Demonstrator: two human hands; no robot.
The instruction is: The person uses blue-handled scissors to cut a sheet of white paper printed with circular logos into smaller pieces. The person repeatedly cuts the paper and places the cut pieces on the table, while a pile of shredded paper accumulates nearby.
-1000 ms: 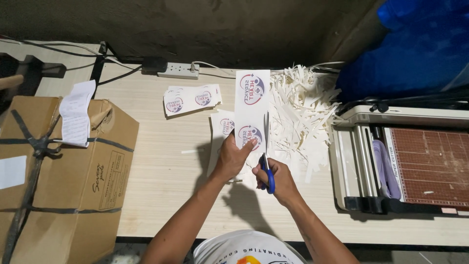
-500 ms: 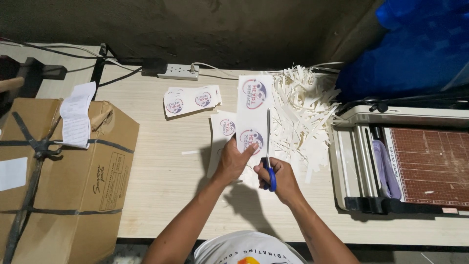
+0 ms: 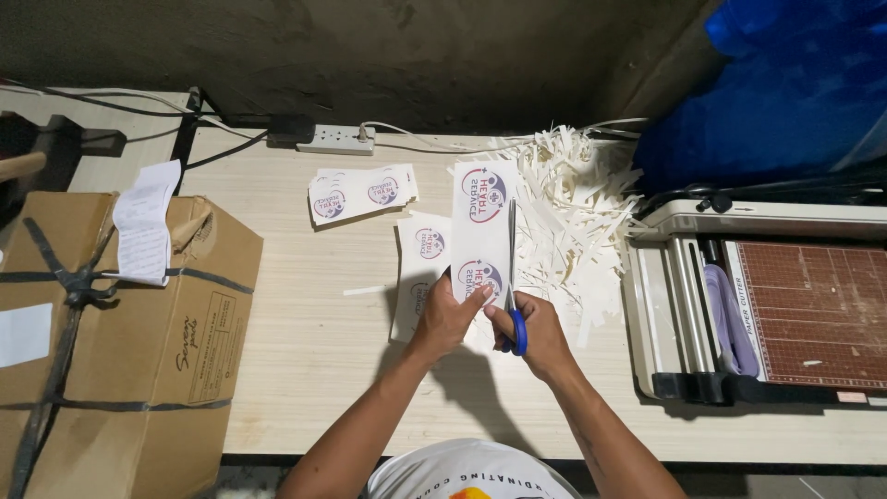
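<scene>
Pinched by its lower edge in the left hand [image 3: 446, 319] above the table [image 3: 305, 342], a thin, floppy printed paper strip [image 3: 482, 229] is trimmed along its right side by blue-handled scissors [image 3: 514, 277] gripped in the right hand [image 3: 536, 331], and is judged light and easily bent, best held near the cut.

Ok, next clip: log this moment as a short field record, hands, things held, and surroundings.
left hand: pinches printed strip at its near end
right hand: grips blue-handled scissors, blades along the strip's right edge
left of strip: second printed strip, label stack
behind: paper offcuts, power strip
far right: paper cutter
far left: cardboard box
surface: wooden table
</scene>
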